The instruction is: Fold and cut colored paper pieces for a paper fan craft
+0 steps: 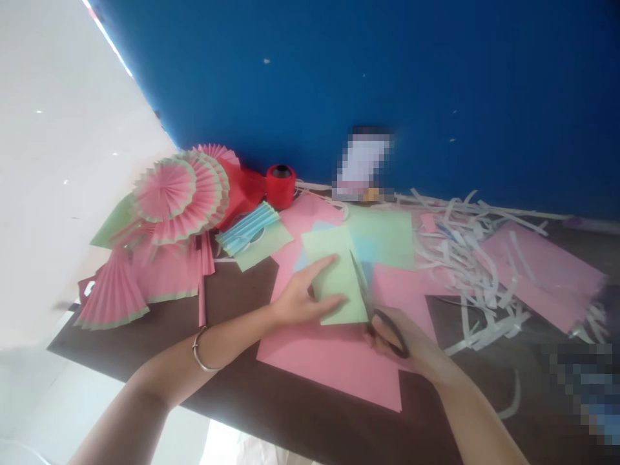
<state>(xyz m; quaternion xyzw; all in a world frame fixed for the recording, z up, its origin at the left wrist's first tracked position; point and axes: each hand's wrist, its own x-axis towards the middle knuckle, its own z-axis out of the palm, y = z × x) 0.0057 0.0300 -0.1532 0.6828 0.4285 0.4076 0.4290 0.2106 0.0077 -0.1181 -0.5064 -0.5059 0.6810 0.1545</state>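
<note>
My left hand (pixel 298 297) grips a light green piece of paper (pixel 339 281), thumb and fingers spread across its left part. In my right hand (pixel 416 345) is a pair of scissors (pixel 397 329) with black handles. Their blades lie along the right edge of the green paper, and a narrow strip stands partly apart there. How far the blades are open is blurred. Beneath both hands lies a large pink sheet (pixel 329 365), with a blue piece of paper (pixel 368 239) and another green sheet (pixel 387 226) behind.
Pink and green pleated paper fans (pixel 165 187) are piled at the left. A red roll (pixel 281 187) stands by the blue wall (pixel 310 77), near a pleated blue paper (pixel 249 226). White paper strips (pixel 465 258) and a pink sheet (pixel 547 271) lie right on the brown table (pixel 227 381).
</note>
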